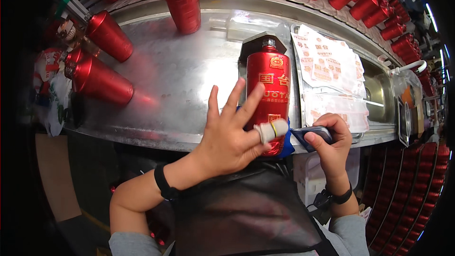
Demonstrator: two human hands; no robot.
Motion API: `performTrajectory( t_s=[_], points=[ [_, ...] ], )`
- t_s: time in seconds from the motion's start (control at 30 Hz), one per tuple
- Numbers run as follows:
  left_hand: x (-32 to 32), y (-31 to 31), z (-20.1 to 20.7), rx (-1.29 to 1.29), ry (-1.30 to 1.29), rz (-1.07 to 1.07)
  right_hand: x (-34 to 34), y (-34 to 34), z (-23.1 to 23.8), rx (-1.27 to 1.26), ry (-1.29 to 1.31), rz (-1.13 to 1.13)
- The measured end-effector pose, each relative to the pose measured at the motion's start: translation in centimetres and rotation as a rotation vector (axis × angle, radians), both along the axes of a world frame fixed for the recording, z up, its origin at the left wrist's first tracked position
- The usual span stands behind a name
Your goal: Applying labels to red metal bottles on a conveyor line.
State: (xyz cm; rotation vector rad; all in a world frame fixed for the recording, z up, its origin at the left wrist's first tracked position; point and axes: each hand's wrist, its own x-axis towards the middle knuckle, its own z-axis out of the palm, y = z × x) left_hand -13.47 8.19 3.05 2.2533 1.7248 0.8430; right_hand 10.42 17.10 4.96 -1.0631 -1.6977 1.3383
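A red bottle [268, 71] with gold markings and a clear stopper-like top lies in front of me, its neck pointing away. Beneath its lower end shows a blue cloth [287, 146]. My left hand [227, 137] is over the bottle's lower left side, three fingers spread. Its index finger wears a whitish finger cover [274, 131] with a yellow band and reaches across the bottle; whether it presses on it I cannot tell. My right hand [335, 144] grips a dark, smooth hand tool [313, 137], its thin tip pointing at the bottle's lower right side.
A dark angular block [279, 42] sits around the bottle's neck. On the right, a tray holds printed label sheets [327, 64] beside a metal sink [379, 97]. Several red bottles stand on the metal worktop [166, 80], including one bottle [182, 4], and along the far conveyor.
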Motion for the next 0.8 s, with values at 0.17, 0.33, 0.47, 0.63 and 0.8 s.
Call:
performTrajectory(
  t_s=[0.17, 0.33, 0.47, 0.63, 0.8],
  points=[
    [0.5, -2.4, -0.6, -0.070, -0.006, 0.024, -3.1, 1.3, 0.5, 0.486, -0.007, 0.123],
    [-1.0, -3.9, -1.9, -0.050, -0.104, 0.097, -3.1, 0.0, 1.0, 0.783, -0.124, 0.373],
    [-1.0, -3.1, -1.5, -0.109, -0.196, 0.159, -2.8, -1.5, -0.1, 0.197, -0.040, 0.150],
    [-0.6, -1.6, -1.8, -0.053, -0.061, 0.038, -2.3, 0.2, -4.0, -0.159, 0.128, -0.135],
    [-0.3, 0.4, -1.2, -0.030, -0.141, 0.069, -1.5, -0.8, -3.4, 0.044, -0.009, -0.001]
  ],
)
